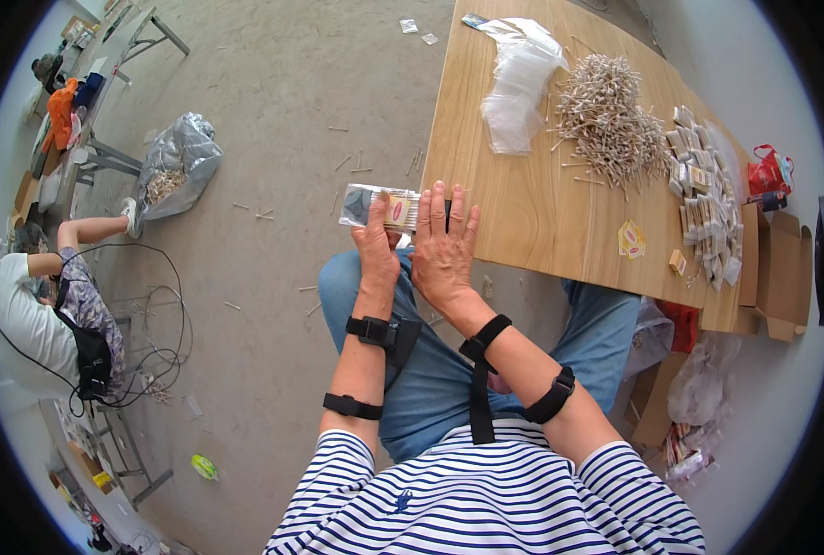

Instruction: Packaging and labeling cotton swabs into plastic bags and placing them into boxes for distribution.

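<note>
My left hand grips a small clear plastic bag of cotton swabs with a yellow card inside, held beyond the table's left edge. The thumb lies over its face. Fingers stretched out, my right hand is laid flat against the right end of the swabs, beside the table edge. On the wooden table are a big heap of loose cotton swabs and a stack of empty clear bags. Several filled swab packs are piled at its right, near some yellow cards.
An open cardboard box adjoins the table's right edge. Loose swabs litter the concrete floor. A grey plastic sack of swabs stands at left, near a seated person and loops of black cable.
</note>
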### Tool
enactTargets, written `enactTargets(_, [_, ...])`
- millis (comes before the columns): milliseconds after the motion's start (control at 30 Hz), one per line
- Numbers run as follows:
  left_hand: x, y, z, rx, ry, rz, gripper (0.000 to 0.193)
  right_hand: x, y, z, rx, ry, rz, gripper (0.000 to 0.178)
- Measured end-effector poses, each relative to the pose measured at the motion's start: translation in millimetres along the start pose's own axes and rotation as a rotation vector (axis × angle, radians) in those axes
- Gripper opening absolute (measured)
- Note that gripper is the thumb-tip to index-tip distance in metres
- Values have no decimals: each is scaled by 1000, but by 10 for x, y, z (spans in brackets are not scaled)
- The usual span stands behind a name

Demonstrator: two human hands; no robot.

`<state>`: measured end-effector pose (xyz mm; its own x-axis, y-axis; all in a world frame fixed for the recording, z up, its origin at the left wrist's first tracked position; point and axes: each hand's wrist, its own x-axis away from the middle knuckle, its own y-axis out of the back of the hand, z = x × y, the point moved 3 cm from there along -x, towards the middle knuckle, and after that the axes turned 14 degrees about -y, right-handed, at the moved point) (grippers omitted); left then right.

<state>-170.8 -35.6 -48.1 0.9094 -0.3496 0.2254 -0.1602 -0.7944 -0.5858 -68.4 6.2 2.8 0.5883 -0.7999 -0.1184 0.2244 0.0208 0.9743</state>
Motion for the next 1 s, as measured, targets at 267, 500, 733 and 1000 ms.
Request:
enactTargets(267, [-67, 68, 8, 43, 41, -51, 23, 0, 19, -30, -35, 9, 8, 95])
enactTargets(500, [-72, 52, -36, 5, -27, -107, 34, 13, 43, -12, -107, 1, 34, 89])
enactTargets(733, [-82, 59, -58, -51, -34, -129, 35, 17, 32, -3, -72, 15, 6, 86])
enactTargets(1000, [-54, 37, -67, -40, -33, -134, 34, 8, 38, -7, -42, -2, 23, 93])
